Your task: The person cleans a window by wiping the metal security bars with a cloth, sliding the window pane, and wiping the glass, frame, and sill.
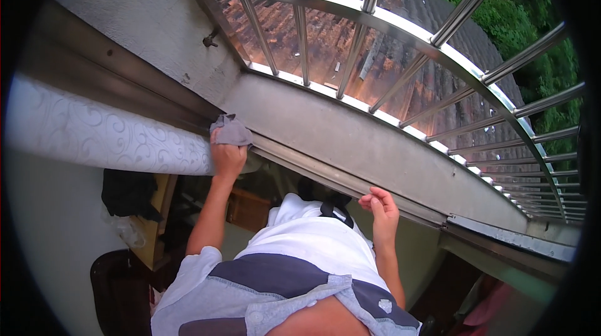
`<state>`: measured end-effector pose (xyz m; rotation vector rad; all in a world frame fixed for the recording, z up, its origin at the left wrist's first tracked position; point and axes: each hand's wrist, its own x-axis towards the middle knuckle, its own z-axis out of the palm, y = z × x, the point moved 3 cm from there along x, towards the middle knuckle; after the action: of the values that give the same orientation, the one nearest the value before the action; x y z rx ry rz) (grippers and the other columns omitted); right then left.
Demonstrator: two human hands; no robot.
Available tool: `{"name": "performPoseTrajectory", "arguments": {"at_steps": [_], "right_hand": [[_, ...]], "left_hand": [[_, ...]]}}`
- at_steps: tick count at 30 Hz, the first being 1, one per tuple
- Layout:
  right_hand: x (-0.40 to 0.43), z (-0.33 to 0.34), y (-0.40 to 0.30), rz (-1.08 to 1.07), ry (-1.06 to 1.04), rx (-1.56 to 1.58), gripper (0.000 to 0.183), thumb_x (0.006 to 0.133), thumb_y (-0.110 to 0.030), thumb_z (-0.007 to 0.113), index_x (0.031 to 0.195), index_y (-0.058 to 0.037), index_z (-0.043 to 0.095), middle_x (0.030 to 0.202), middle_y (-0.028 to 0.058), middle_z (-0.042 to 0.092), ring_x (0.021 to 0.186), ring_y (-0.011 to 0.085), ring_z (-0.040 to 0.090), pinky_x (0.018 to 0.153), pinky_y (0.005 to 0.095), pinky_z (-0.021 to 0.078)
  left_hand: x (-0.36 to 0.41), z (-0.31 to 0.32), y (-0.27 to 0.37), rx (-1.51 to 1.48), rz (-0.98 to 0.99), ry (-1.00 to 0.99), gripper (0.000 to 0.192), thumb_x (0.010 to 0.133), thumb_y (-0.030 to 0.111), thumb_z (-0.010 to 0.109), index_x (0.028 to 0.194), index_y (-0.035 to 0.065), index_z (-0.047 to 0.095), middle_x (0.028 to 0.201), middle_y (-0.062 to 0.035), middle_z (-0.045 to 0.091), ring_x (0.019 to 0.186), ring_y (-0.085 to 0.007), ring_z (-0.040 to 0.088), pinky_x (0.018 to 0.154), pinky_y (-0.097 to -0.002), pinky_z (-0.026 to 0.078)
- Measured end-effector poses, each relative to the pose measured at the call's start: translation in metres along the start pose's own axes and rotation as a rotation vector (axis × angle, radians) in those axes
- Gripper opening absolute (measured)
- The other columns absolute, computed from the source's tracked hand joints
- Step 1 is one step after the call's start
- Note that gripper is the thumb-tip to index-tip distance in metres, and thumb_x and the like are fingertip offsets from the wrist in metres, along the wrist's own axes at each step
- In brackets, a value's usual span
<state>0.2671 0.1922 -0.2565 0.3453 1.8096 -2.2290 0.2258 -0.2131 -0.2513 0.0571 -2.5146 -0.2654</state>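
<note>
My left hand (228, 160) grips a crumpled grey cloth (233, 131) at the left end of the metal window track (300, 162). The cloth touches the corner where the track meets the brown upright window frame (122, 73). Beside that hand hangs a white curtain (108, 124) with a scroll pattern. Over the right part of the track is my right hand (382, 204), fingers loosely curled and apart, with nothing in it. Whether it touches the track I cannot tell.
Beyond the track lies a concrete ledge (328, 129), bounded by a stainless steel window guard (375, 19). A tiled roof (324, 40) is outside below. A sliding sash (512, 237) sits at the right. Inside stand a wooden shelf (157, 232) with black cloth (129, 195) and a dark chair (110, 284).
</note>
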Motion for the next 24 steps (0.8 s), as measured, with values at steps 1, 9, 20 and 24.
{"name": "performPoseTrajectory", "arguments": {"at_steps": [1, 9, 20, 24], "right_hand": [[0.0, -0.002, 0.002, -0.002, 0.009, -0.001, 0.024, 0.1, -0.005, 0.05, 0.121, 0.0018, 0.058, 0.099, 0.0081, 0.069, 0.091, 0.0156, 0.066, 0.084, 0.0285, 0.0525], [0.004, -0.004, 0.013, 0.008, 0.018, 0.003, 0.023, 0.1, -0.005, 0.051, 0.12, 0.0018, 0.059, 0.098, 0.0082, 0.069, 0.091, 0.0157, 0.066, 0.083, 0.0283, 0.0524], [0.01, 0.01, 0.003, -0.035, 0.001, -0.018, 0.021, 0.1, -0.006, 0.051, 0.118, 0.0016, 0.06, 0.096, 0.0069, 0.068, 0.089, 0.0145, 0.065, 0.083, 0.0278, 0.0525], [0.009, 0.0, 0.002, -0.022, 0.043, -0.029, 0.021, 0.1, -0.006, 0.051, 0.118, 0.0016, 0.06, 0.097, 0.007, 0.068, 0.089, 0.0146, 0.065, 0.083, 0.0281, 0.0528]], "left_hand": [[0.008, -0.004, -0.006, -0.023, 0.01, -0.055, 0.021, 0.079, 0.013, 0.065, 0.098, 0.0056, 0.068, 0.102, -0.0144, 0.066, 0.102, -0.0369, 0.059, 0.098, -0.0478, 0.041], [0.002, 0.012, 0.038, -0.308, 0.153, -0.318, 0.011, 0.074, 0.014, 0.061, 0.083, 0.0089, 0.065, 0.089, -0.0131, 0.065, 0.089, -0.0368, 0.06, 0.083, -0.046, 0.046], [-0.036, 0.05, 0.175, -0.695, 0.353, -0.47, 0.029, 0.07, 0.027, 0.072, 0.094, 0.01, 0.072, 0.093, -0.0106, 0.069, 0.09, -0.0314, 0.064, 0.084, -0.044, 0.05], [-0.006, 0.025, 0.083, -0.354, 0.224, -0.406, 0.023, 0.074, 0.024, 0.068, 0.095, 0.0173, 0.075, 0.093, -0.0075, 0.072, 0.086, -0.0305, 0.067, 0.081, -0.0431, 0.052]]}}
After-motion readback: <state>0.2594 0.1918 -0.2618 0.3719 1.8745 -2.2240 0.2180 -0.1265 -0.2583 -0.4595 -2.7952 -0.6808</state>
